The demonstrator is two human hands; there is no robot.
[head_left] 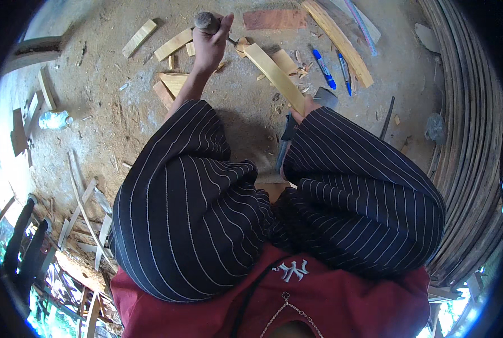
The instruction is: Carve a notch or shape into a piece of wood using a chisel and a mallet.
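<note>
My left hand (211, 40) is closed around the rounded wooden handle (207, 22) of a tool, whose dark metal shaft (232, 40) points right toward small wood chips near a pale yellow wooden slat. The tool's tip is hard to make out. My right hand (307, 110) grips the lower end of that slat (275, 73), which slants up and left, its upper end close to the tool. Just beyond the slat lies a small light board (285, 61) among shavings. A dark shoe (285, 141) shows below my right hand, partly hidden by my striped trouser leg.
Wood offcuts (172, 44), a reddish board (274, 19) and a long rough plank (341, 45) lie on the concrete floor (110, 90). Blue markers (324, 70) are to the right, a plastic bottle (54, 120) to the left. Long strips (460, 112) are piled along the right.
</note>
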